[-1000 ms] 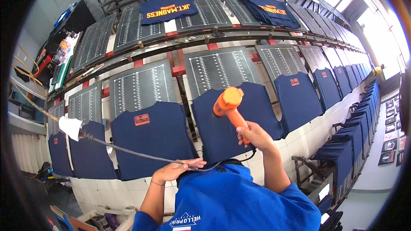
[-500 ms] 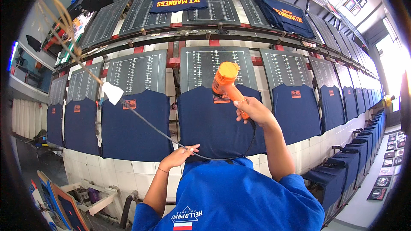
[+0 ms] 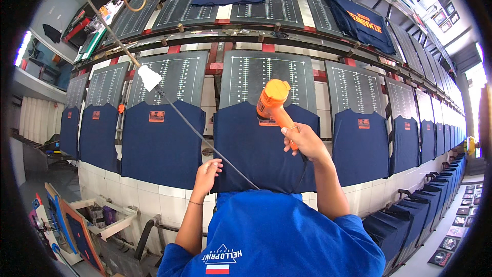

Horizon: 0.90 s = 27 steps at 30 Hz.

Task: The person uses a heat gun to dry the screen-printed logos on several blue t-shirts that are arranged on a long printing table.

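R hand (image 3: 305,141) gripping orange heat gun (image 3: 275,103) by handle; long axis tilts up-left, nozzle end over small orange label (image 3: 268,121) at top of navy shirt (image 3: 261,146). L hand (image 3: 209,170) open, flat on shirt's lower-left edge, farther from label than R.

Heat gun (image 3: 273,103): orange plastic, smooth, slight sheen. Cord (image 3: 205,141): thin, dark, rubbery look. Navy shirt (image 3: 259,149): matt woven cloth, lies flat, small orange patch (image 3: 266,121) on it. Pallet board (image 3: 266,79): dark matt surface with white printed ruler lines. Wall below (image 3: 148,197): white glazed tile, glossy. Worker's blue shirt (image 3: 277,236): matt cloth.
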Motion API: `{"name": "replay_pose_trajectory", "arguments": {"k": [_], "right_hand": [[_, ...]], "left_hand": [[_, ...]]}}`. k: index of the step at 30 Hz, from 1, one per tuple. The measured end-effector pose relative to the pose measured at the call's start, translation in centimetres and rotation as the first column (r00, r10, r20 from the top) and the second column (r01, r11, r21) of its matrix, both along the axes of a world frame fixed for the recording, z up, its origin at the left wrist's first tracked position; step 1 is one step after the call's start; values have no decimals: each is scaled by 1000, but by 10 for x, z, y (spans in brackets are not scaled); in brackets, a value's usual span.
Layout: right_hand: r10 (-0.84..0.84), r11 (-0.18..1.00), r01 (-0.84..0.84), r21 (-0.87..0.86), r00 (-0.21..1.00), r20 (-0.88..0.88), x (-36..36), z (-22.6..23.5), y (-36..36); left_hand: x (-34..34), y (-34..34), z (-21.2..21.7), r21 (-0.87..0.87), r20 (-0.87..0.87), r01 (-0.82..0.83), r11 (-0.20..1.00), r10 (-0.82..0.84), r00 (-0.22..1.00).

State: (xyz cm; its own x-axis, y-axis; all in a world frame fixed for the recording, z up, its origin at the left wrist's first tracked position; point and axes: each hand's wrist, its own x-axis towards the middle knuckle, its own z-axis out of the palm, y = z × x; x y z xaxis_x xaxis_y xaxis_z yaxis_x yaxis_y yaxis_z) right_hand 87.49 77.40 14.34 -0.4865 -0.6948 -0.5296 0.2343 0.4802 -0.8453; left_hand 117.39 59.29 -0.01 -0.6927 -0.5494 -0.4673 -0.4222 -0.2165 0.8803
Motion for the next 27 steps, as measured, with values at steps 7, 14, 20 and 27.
{"name": "replay_pose_trajectory", "arguments": {"k": [7,14,20,27], "right_hand": [[13,1000,-13,-6,1000,-12,-2,-5,-5],[50,999,-51,17,999,14,4,-2,8],[60,998,-60,32,998,11,11,4,19],[16,999,-16,-36,1000,-11,2,-7,-2]], "left_hand": [[-20,-12,-14,-139,-24,-122,983,120,992],[-46,-8,-35,-220,-88,-117,968,100,991],[-63,-16,-50,-188,-135,-111,976,87,987],[-72,-43,-99,-285,-141,-87,955,48,989]]}}
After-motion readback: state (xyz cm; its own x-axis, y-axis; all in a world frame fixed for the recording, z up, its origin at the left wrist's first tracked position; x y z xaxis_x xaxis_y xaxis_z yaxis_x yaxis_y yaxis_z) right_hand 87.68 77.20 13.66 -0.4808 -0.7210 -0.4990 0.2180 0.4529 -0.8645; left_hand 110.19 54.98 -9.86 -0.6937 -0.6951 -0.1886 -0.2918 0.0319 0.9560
